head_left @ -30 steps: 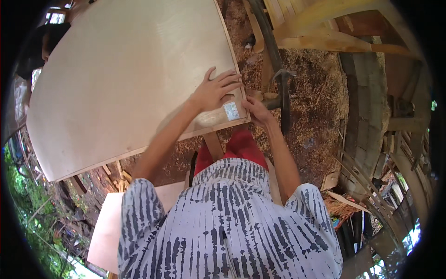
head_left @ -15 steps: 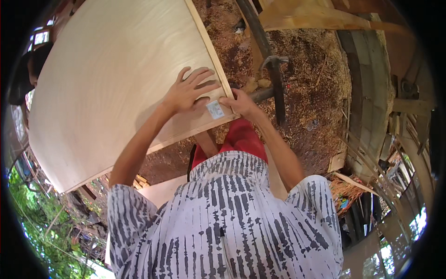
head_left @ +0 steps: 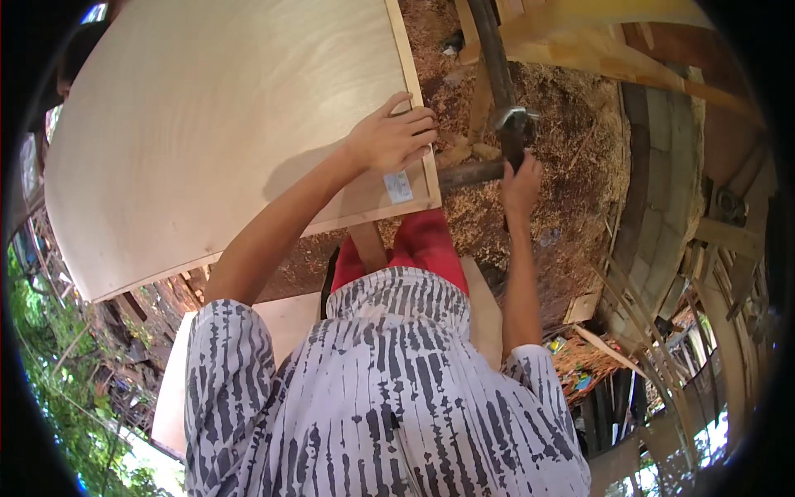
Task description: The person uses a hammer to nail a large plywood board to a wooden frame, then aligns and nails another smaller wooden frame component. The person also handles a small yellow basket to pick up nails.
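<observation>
A large pale plywood panel (head_left: 248, 108) with a thin wooden strip (head_left: 411, 62) along its right edge lies in front of me. My left hand (head_left: 391, 139) rests at this edge, its fingers bent over the strip near the corner; whether something small sits under the fingertips is hidden. Beside the hand, a white label (head_left: 397, 187) is stuck on the panel. Right of the panel, my right hand (head_left: 522, 186) is closed round the dark handle of a claw hammer (head_left: 515, 149), whose metal head points away from me.
Sawdust and shavings cover the brown ground (head_left: 571, 166). A dark pole (head_left: 490, 50) and wooden beams (head_left: 580, 54) lie beyond the hammer. Stacked planks (head_left: 662, 157) curve along the right. Another pale board (head_left: 286, 319) lies below the panel, near my left arm.
My right hand has left the panel's corner and moved right to grip the hammer. My left hand has shifted from lying spread on the panel to its edge strip.
</observation>
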### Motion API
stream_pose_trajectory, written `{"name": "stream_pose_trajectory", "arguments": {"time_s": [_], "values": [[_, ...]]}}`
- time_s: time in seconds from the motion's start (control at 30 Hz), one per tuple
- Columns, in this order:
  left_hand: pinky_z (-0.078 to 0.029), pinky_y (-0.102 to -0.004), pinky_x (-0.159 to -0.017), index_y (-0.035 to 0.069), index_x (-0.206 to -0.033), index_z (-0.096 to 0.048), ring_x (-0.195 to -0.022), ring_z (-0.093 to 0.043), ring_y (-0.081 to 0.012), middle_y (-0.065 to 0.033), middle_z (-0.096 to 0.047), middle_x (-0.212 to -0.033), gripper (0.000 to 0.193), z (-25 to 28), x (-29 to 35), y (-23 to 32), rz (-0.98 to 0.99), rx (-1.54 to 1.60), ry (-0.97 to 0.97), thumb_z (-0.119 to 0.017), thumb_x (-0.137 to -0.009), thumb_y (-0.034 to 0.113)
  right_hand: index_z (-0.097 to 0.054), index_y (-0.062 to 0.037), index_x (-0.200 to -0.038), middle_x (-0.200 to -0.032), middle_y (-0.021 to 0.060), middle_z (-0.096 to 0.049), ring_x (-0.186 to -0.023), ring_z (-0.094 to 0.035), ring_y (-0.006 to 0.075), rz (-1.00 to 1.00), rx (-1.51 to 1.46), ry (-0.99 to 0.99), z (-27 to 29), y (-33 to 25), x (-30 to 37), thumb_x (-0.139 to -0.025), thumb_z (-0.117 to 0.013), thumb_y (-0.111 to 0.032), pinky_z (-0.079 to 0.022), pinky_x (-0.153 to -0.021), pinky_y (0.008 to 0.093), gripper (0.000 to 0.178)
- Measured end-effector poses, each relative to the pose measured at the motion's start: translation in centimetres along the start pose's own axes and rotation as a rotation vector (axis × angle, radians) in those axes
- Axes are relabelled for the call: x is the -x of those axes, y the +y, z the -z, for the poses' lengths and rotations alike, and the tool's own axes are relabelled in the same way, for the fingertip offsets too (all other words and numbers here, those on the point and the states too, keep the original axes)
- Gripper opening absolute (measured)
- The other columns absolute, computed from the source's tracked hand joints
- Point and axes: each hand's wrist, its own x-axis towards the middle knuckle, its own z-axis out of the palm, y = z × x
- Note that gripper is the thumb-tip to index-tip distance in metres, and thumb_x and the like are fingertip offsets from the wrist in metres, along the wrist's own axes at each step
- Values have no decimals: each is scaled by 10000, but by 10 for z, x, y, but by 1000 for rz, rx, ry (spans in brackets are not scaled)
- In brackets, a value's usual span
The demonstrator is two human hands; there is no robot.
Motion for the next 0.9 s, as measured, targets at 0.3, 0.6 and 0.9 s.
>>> {"name": "stream_pose_trajectory", "arguments": {"time_s": [0.3, 0.6, 0.9], "values": [[-188, -605, -1122, 179, -1158, -581, -1355, -476, -140, 10, -591, -1173, 247, 0, 12, -1, 69, -86, -14, -653, -941, 274, -499, 42, -1222, -912, 129, -629, -720, -634, 246, -418, -679, -299, 114, 6, 35, -1056, -529, -274, -521, -663, 422, 358], [-236, -627, -1068, 175, -1139, -577, -1333, -488, -154, 11, -583, -1165, 263, 3, 4, -3, 111, -34, -10, -681, -918, 271, -482, -15, -1099, -734, 57, -592, -543, -595, 143, -389, -750, -750, 87, -49, 69, -1055, -568, -242, -485, -485, 326, 247], [-286, -646, -1030, 169, -1163, -570, -1334, -488, -145, -12, -577, -1152, 306, -1, 0, -3, 106, -103, -71, -671, -896, 280, -503, -14, -1114, -805, 75, -597, -567, -588, 157, -241, -513, -829, 83, -67, 74, -1050, -573, -252, -480, -524, 353, 257]]}}
